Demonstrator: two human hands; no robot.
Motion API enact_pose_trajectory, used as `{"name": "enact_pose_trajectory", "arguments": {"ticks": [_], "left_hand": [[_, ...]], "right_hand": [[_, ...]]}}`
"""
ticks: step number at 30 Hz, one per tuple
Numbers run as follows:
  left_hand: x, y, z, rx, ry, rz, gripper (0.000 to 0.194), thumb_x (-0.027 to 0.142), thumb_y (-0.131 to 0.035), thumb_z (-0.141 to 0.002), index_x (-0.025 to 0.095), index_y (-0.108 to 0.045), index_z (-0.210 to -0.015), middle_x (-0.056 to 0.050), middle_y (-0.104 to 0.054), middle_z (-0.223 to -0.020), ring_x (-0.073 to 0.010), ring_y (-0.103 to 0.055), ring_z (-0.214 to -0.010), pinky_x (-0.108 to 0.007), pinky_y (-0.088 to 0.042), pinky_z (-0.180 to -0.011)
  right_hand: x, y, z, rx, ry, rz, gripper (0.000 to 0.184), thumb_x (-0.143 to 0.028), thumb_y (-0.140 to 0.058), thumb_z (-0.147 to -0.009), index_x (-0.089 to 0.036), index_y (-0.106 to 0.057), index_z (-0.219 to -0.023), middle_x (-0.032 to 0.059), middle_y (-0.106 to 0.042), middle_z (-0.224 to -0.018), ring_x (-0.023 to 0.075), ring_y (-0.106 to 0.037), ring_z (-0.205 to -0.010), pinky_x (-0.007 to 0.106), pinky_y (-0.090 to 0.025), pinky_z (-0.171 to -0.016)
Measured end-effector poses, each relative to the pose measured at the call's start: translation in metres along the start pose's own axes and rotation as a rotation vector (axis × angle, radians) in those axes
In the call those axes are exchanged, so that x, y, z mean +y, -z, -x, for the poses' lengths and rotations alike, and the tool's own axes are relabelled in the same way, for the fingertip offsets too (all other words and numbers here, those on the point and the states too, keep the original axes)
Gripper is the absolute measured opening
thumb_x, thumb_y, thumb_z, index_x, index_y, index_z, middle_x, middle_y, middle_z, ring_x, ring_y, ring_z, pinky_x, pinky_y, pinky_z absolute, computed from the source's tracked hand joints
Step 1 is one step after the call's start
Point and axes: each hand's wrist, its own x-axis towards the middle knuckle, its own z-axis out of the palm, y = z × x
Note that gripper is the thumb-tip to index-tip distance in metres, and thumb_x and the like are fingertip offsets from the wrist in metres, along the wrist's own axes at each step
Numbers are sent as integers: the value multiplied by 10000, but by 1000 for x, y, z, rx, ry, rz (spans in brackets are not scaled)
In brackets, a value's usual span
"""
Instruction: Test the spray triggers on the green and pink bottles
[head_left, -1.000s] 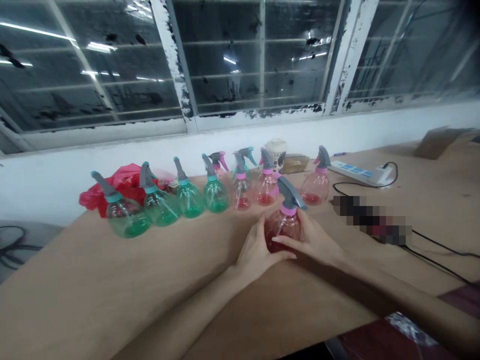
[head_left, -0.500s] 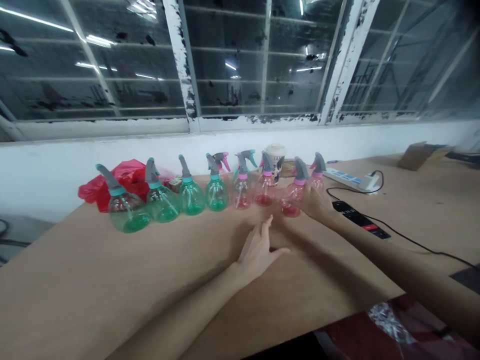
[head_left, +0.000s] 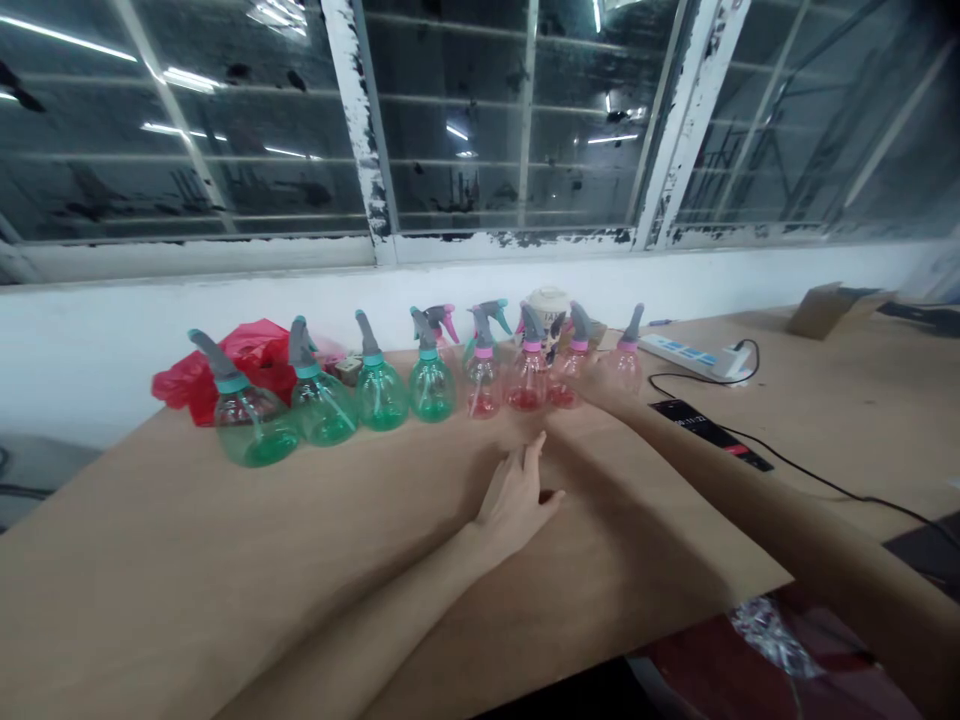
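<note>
My right hand [head_left: 598,382] is closed around the side of a pink spray bottle [head_left: 564,388], which stands upright with red liquid inside. Its fingers are partly hidden. Close on its left is another pink spray bottle [head_left: 527,388], then one more pink bottle [head_left: 482,392]. A further pink bottle [head_left: 625,366] stands right of my hand, partly covered by it. Farther left, several green spray bottles [head_left: 383,396] with grey heads continue the row. My left hand [head_left: 517,497] hovers open over the table in front of the bottles, fingers apart, holding nothing.
Behind the row stand a pink-trigger sprayer [head_left: 442,322], a teal-trigger sprayer [head_left: 493,312] and a printed cup [head_left: 551,305]. A red plastic bag [head_left: 259,350] lies back left. On the right are a phone [head_left: 709,436], a power strip [head_left: 694,360], its cable and a cardboard box [head_left: 829,310].
My right hand has moved left and slightly back with the pink bottle, bringing it beside its neighbour. The thumb of my left hand has drawn in a little.
</note>
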Motion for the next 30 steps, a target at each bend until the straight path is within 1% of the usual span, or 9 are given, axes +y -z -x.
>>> {"name": "enact_pose_trajectory", "arguments": {"ticks": [5,7,11,13,16,21,25,28,30], "left_hand": [[0,0,0,4,3,-12,690,218,-585,-806,129,-235,-1394,-175,-534,-1224,-299,-535,-1130,-488,-428,-955],[-1,0,0,1,1,-13,685,213,-575,-809,130,-231,-1395,-172,-536,-1223,-293,-536,-1128,-480,-432,-953],[-1,-1,0,6,4,-20,679,211,-564,-807,155,-230,-1396,-159,-537,-1222,-289,-536,-1128,-480,-434,-948],[0,-1,0,6,8,-25,676,210,-562,-805,160,-236,-1395,-161,-537,-1221,-295,-536,-1128,-484,-436,-942],[0,0,0,2,12,-28,670,208,-549,-809,162,-231,-1397,-165,-533,-1231,-298,-533,-1134,-481,-441,-931],[2,2,-1,-5,13,-44,655,214,-544,-814,141,-242,-1390,-173,-541,-1218,-300,-547,-1106,-480,-448,-917],[2,2,0,-5,4,-62,642,204,-546,-811,133,-257,-1379,-170,-542,-1217,-298,-543,-1111,-480,-436,-938],[2,2,0,-2,-3,-64,637,203,-541,-815,147,-254,-1381,-161,-543,-1215,-294,-542,-1112,-481,-436,-937],[2,1,0,-2,-8,-56,633,202,-540,-813,149,-258,-1378,-158,-543,-1211,-293,-546,-1103,-485,-437,-934]], "right_hand": [[-1,2,-1,64,-201,251,758,-472,-698,-712,-10,-450,-1259,303,-480,-1266,458,-433,-1192,582,-347,-942],[0,9,5,76,-208,295,756,-486,-703,-672,-72,-461,-1256,252,-509,-1254,436,-457,-1176,555,-364,-934],[9,36,20,140,-212,336,439,-493,-567,-767,-187,-558,-1082,121,-611,-1093,319,-568,-1031,449,-420,-888],[17,49,24,224,-248,358,466,-511,-527,-790,-166,-529,-1103,159,-566,-1154,332,-532,-1080,451,-412,-894],[29,56,16,312,-315,375,667,-565,-557,-754,-90,-441,-1207,244,-470,-1257,380,-422,-1204,475,-374,-935],[49,43,-18,259,-403,325,812,-648,-626,-653,-20,-481,-1148,302,-525,-1180,417,-470,-1150,505,-358,-924],[59,37,-29,192,-391,235,577,-621,-618,-671,-108,-580,-932,203,-634,-968,343,-579,-964,416,-428,-781],[66,42,-20,142,-353,154,357,-519,-625,-690,-170,-577,-748,95,-644,-773,275,-610,-791,364,-444,-688],[68,48,-8,126,-320,106,291,-459,-629,-684,-178,-567,-733,67,-634,-741,260,-605,-758,368,-449,-685]]}}
